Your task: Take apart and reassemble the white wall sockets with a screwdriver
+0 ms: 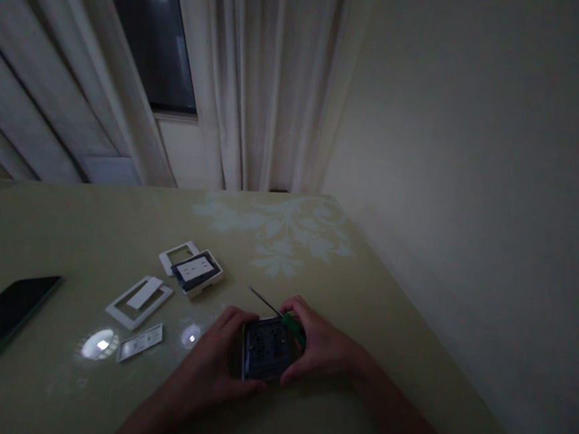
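Note:
Close to me, a dark square electrical wall fitting [267, 350] with a thin pale edge is held just over the table. My left hand [213, 355] is closed round its left side, fingers at the top edge and thumb at the bottom edge. At its right edge is my right hand [327, 346], closed with a screwdriver [293, 325] between thumb and fingers. The screwdriver's green handle lies across the fitting's upper right corner, and its thin shaft points up and left, away from the fitting. Small details on the fitting's face are too dark to make out.
Left of my hands lie a wall socket [197, 271] in a white box, a white frame [175, 253] behind it, another white frame [124, 311] with a white cover strip [145, 292] on it, and a narrow plate [140, 343]. A dark flat device [3, 321] is far left. A wall borders the table's right.

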Demonstrator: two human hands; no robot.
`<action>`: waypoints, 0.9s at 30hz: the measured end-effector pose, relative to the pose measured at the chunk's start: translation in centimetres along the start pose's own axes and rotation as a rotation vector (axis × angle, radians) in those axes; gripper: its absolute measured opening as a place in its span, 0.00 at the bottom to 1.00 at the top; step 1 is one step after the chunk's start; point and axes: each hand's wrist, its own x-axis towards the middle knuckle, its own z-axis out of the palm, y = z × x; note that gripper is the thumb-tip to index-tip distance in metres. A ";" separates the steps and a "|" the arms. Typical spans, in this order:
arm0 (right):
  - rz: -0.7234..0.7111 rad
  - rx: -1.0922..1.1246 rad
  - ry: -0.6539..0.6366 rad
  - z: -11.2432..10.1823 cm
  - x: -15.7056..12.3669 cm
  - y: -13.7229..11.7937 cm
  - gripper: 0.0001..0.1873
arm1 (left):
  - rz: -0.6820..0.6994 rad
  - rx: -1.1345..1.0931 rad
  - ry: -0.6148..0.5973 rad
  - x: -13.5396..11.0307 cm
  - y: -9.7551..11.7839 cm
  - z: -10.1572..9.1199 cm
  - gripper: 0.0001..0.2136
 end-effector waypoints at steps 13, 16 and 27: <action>0.008 0.032 -0.031 -0.1 0.0 -0.2 0.58 | 0.004 -0.131 -0.051 0.0 0.4 0.3 0.34; -0.013 0.037 -0.031 0.0 0.0 -0.2 0.58 | -0.066 -0.161 -0.050 -0.1 0.6 0.3 0.34; -0.049 -0.026 0.026 0.2 0.0 -0.2 0.56 | -0.052 -0.132 -0.034 -0.2 -0.7 0.3 0.36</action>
